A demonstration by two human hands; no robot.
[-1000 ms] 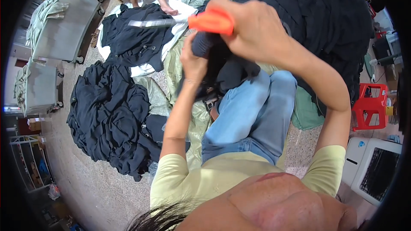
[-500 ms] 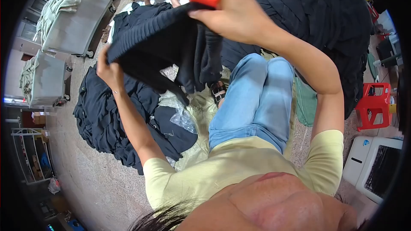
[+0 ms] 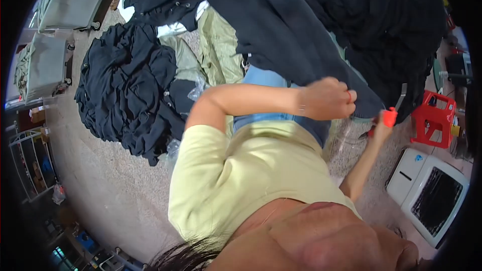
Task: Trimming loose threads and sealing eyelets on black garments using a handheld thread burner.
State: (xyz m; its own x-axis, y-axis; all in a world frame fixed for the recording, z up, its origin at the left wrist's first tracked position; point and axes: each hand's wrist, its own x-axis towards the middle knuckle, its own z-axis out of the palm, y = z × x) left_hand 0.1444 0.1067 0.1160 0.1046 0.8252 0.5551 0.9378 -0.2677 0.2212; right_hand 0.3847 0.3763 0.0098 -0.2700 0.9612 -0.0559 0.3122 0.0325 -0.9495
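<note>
A long dark garment [image 3: 296,35] stretches over my lap from the far pile toward the right, narrowing to an end. My left hand [image 3: 327,99] crosses my body and is closed against the garment's near edge; it looks gripped, though the fingertips are partly hidden. A red ring shows on one finger. To the right, my right hand [image 3: 382,129] is closed around red-handled scissors [image 3: 389,117] beside the garment's narrow end. Their metal blade points up and away, and the handle is partly covered by my fingers.
Heaps of black clothing lie at the left [image 3: 125,85] and far right [image 3: 386,35]. A red plastic stool [image 3: 433,120] and a white box-shaped appliance [image 3: 427,190] stand at right. Grey wheeled carts [image 3: 75,0] are far left, a metal shelf [image 3: 32,163] nearer.
The ribbed part held up before me is down, and the garment now stretches across my lap. My left hand has crossed to the right; my right hand has come down toward the stool with the scissors.
</note>
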